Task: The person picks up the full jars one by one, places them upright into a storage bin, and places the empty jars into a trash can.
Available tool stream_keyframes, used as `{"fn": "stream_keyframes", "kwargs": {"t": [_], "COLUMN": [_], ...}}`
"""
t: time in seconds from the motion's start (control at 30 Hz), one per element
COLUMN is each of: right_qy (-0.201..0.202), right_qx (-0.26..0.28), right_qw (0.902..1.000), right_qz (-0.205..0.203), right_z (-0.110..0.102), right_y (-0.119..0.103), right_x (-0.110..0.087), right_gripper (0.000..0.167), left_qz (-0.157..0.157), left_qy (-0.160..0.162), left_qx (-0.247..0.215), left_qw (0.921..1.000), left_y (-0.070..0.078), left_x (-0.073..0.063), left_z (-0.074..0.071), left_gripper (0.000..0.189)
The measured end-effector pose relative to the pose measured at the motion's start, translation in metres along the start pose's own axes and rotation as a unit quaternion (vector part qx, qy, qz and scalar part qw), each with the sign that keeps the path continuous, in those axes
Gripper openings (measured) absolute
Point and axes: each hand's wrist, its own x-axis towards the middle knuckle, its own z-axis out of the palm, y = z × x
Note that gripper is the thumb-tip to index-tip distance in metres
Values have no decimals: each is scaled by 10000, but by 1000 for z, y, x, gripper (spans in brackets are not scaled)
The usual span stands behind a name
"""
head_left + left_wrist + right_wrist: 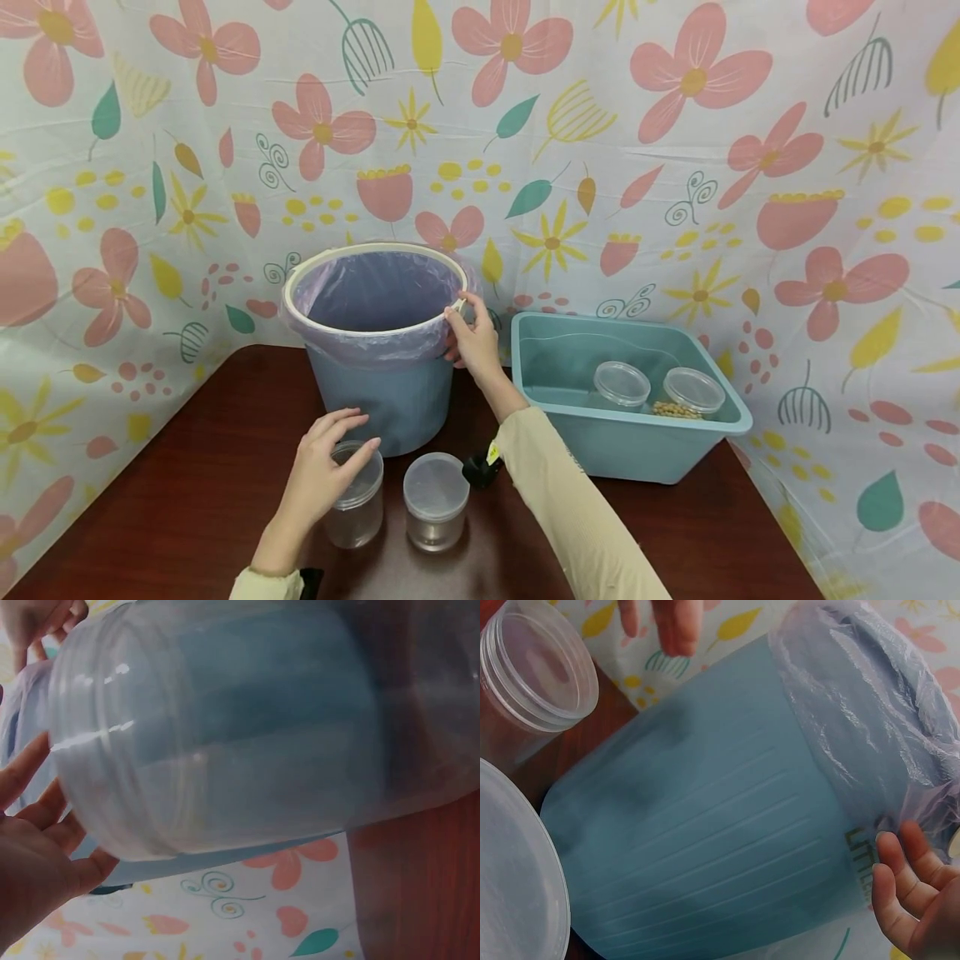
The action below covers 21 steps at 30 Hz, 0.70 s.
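Observation:
A blue trash bin (382, 404) stands on the table, lined with a pale purple plastic bag (840, 712) under a cream rim ring (375, 332). My right hand (472, 333) pinches the ring's right side, thumb on top and other fingers outside against the bag. In front of the bin stands a clear plastic jar (354, 525), its threaded neck showing in the left wrist view. Beside its top, my left hand (322, 462) is held with fingers spread; whether the fingertips touch the jar I cannot tell. A second jar (435, 529) with a translucent white lid (436, 487) stands to its right.
On the right sits a teal basin (630, 446) holding two clear round plastic pieces, one left (622, 383) and one right (693, 390), and a small heap of tan beans (675, 409). A flowered cloth (525, 150) hangs behind the dark red table (187, 467).

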Motion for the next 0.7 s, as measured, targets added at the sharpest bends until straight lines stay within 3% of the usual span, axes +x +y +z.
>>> {"fn": "stream_keyframes", "kwargs": {"t": [0.47, 0.7], "right_qy": [-8, 7], "right_qx": [53, 67], "right_qw": [10000, 10000], "right_qz": [-14, -13], "right_z": [0, 0], "right_y": [1, 1], "right_x": [1, 0], "right_gripper": [46, 45], "left_qz": [-431, -359], "left_qy": [-818, -1038], "left_qx": [474, 913], "left_qw": [9946, 9898], "left_y": [-8, -6], "left_x": [-12, -14], "left_z": [12, 11], "left_gripper": [38, 38]}}
